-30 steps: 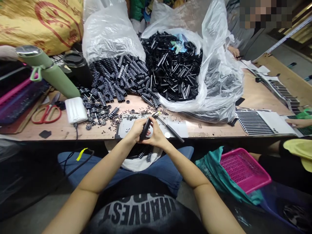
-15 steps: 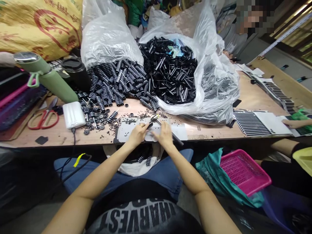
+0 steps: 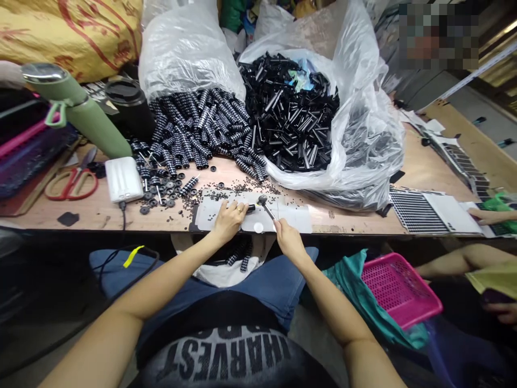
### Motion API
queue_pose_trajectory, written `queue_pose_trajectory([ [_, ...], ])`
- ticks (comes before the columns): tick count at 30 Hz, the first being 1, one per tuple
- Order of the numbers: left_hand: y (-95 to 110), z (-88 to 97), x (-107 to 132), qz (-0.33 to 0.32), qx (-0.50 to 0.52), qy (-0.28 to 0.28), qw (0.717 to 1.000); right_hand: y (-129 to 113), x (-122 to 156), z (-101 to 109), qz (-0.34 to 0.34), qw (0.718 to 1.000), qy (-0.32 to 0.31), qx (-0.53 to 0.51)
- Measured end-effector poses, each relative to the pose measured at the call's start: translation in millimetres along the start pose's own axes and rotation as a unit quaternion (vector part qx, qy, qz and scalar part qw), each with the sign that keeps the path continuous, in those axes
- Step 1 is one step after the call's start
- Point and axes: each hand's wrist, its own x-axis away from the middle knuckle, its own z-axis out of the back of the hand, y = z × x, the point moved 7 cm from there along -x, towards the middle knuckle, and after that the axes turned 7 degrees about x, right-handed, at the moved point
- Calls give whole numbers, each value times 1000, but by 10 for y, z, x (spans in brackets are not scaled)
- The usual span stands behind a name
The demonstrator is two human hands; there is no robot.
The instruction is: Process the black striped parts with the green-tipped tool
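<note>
My right hand (image 3: 288, 237) is closed around the handle of a small hammer (image 3: 263, 200), whose dark metal head is just above a pale grey mat (image 3: 301, 218) at the table's front edge. To its left, my left hand (image 3: 229, 220) lies low over the mat, its fingers closed on a short black tube (image 3: 251, 208). The tube's end points at the hammer head, with a small gap between them. A white round spot (image 3: 258, 228) shows on the mat between my hands. Tiny dark rings (image 3: 242, 187) are scattered behind and left of the mat.
Ribbed black-and-silver rollers (image 3: 197, 126) are heaped behind, beside a plastic bag (image 3: 363, 178) of black tubes (image 3: 294, 118). Red-handled scissors (image 3: 72, 183), a white power bank (image 3: 123, 180) and a green bottle (image 3: 81, 116) stand left. A pink basket (image 3: 404, 291) and a co-worker's hand (image 3: 484, 216) are right.
My right hand has moved right and down, away from my left hand, and now grips the hammer, which earlier lay slanting beside it. My left hand has shifted slightly left with the tube.
</note>
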Motion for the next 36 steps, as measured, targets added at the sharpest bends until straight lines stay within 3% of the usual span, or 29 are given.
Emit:
queue_pose_trajectory([
  [3,155,-73,13,1,-8,-4,1000,-196,65,234,28,995,65,-72],
  [5,223,-148,41,0,-12,-11,1000,-389,99,282,60,989,85,-104],
  [10,213,-271,48,-14,6,-19,1000,-763,58,-77,125,992,-33,-1],
  [12,183,-246,-7,-12,22,-16,1000,-767,18,-103,124,991,-42,10],
  [14,123,-176,-49,28,38,-18,999,-690,-34,-11,111,994,-13,-9],
  [18,-22,77,-22,86,66,-46,993,-277,-213,151,42,998,45,-15],
  [21,-464,442,-157,161,80,-1,984,105,-407,85,-14,998,61,28],
  [25,-1467,1037,-675,320,47,189,927,334,-604,-89,-42,992,90,79],
  [27,-1909,1111,-947,398,61,210,891,282,-675,-96,-15,988,123,93],
  [28,-2076,1083,-1064,431,68,193,879,229,-720,-59,7,985,146,92],
  [30,-2279,958,-1248,464,74,134,872,110,-864,96,62,976,197,72],
  [32,-2341,828,-1353,455,67,85,884,38,-1127,334,100,965,236,46],
  [34,-2324,757,-1380,430,54,71,898,64,-1525,595,88,963,252,41],
  [36,-2271,749,-1351,410,58,85,907,190,-1978,822,23,967,248,46],
])
